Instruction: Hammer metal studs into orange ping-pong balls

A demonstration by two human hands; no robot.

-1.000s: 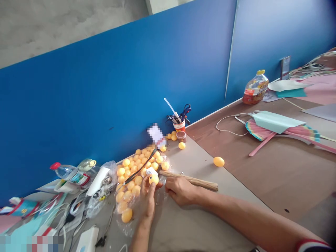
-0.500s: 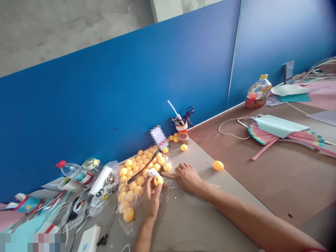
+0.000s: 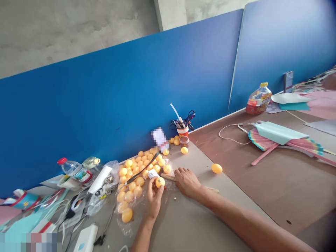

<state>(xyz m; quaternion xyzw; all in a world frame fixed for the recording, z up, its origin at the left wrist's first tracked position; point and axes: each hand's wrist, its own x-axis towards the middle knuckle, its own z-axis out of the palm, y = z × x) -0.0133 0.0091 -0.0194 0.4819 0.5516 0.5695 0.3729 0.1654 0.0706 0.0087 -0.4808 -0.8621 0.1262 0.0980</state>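
My left hand [image 3: 154,201] pinches an orange ping-pong ball [image 3: 160,182] between thumb and fingers, a small dark mark facing up on it. My right hand [image 3: 187,182] lies low on the table with its fingers curled over thin wooden sticks [image 3: 169,177], which poke out on both sides of it; the fingertips are partly hidden. Just behind the left hand is a small white box [image 3: 153,174]. A clear plastic bag [image 3: 126,229] of many orange balls [image 3: 138,191] spreads to the left, a black strap [image 3: 144,168] across it.
Loose orange balls [image 3: 216,168] lie to the right and near a paper cup [image 3: 183,131] of tools. Bottles [image 3: 76,172], cables and a white power bank [image 3: 85,238] crowd the left. A juice bottle [image 3: 259,99] and folded paper fan [image 3: 282,134] are at right. A blue partition [image 3: 131,98] stands behind.
The view has tipped slightly upward, so most things sit a little lower. My left hand has turned the ball slightly, its dark mark shifting. My right hand stays over the sticks.
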